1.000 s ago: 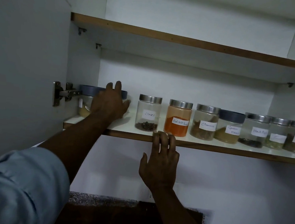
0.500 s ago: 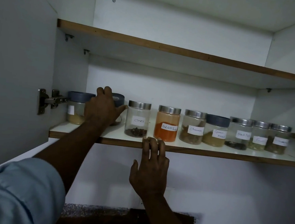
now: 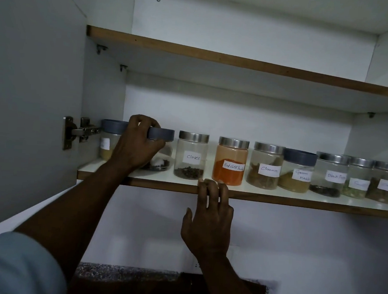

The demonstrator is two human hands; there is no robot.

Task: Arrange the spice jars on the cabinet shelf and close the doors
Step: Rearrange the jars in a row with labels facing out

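Note:
A row of clear spice jars stands on the lower cabinet shelf (image 3: 277, 198). My left hand (image 3: 137, 146) is wrapped around a blue-lidded jar (image 3: 162, 144) second from the left, fingers curled over its lid. Another blue-lidded jar (image 3: 108, 140) stands behind it against the left wall. To the right stand Cloves (image 3: 191, 156), Red chilli powder (image 3: 231, 162), Cinnamon (image 3: 265, 166), Garam masala (image 3: 298, 171), Black pepper (image 3: 329, 175) and two more steel-lidded jars (image 3: 371, 181). My right hand (image 3: 208, 217) rests its fingertips on the shelf's front edge below the Cloves jar.
The left cabinet door (image 3: 30, 87) stands open, held by a metal hinge (image 3: 78, 132). An upper shelf (image 3: 241, 62) spans the cabinet above the jars. A dark speckled counter (image 3: 132, 274) lies below, and a light blue sleeve (image 3: 12, 264) covers my left upper arm.
My left hand has shifted from lying flat against the jar to curling its fingers over the blue lid. My right hand stays on the shelf edge. The camera has moved slightly.

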